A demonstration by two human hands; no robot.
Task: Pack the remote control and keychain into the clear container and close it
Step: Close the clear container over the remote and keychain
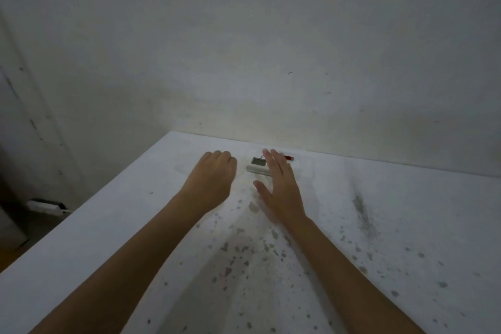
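A white remote control [257, 166] with a small grey screen lies near the table's far edge, close to the wall. Just behind it sits a keychain [289, 157] with a red tag and a thin ring. A clear container [305, 168] is faintly visible around them; its outline is hard to make out. My right hand [279, 184] hovers flat over the remote's right end, fingers spread and empty. My left hand [214, 173] rests left of the remote with fingers curled under; whether it holds a clear lid I cannot tell.
The white table [379, 225] is speckled with dark stains and butts against a pale wall. Its left edge drops to the floor, where a white power strip [43, 206] lies.
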